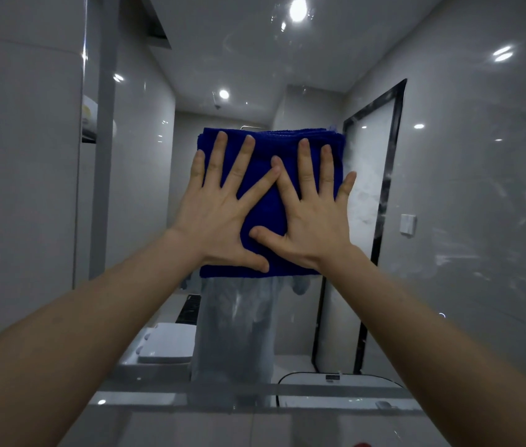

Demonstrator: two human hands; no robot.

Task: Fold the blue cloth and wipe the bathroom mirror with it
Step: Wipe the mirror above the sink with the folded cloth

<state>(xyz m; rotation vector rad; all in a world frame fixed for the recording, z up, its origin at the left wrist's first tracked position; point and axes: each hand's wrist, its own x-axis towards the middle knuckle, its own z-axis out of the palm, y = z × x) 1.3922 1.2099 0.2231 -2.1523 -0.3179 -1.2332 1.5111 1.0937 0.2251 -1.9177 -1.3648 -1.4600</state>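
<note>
Head view: a folded, deep blue terry cloth (268, 211) lies flat against the large wall mirror (464, 195), held there by both hands. The left hand (219, 217) covers the cloth's left half, fingers straight and spread wide, palm down on the fabric, its thumb stretched along the cloth's bottom edge. The right hand (313, 217) covers the right half in the same manner, fingers straight and fanned, its little finger reaching just past the cloth's right edge. The two index fingers meet near the middle of the cloth, and the right thumb points toward the left hand. Neither hand curls round the fabric; both only press it against the glass. The cloth shows above the fingertips, where stacked folded layers form its top edge, in the gap between the hands, and in a strip under the palms. Both bare forearms reach up from the lower corners.

In the mirror appear a black-framed frosted door (374, 221) just right of the cloth, round ceiling lights (297, 8), a white wall switch (407, 224), a white toilet lid (168, 346) and pale grey trousers (236, 333) directly below the cloth. Faint smears (513, 204) mark the glass at right. A grey ledge (255, 390) runs along the mirror's base.
</note>
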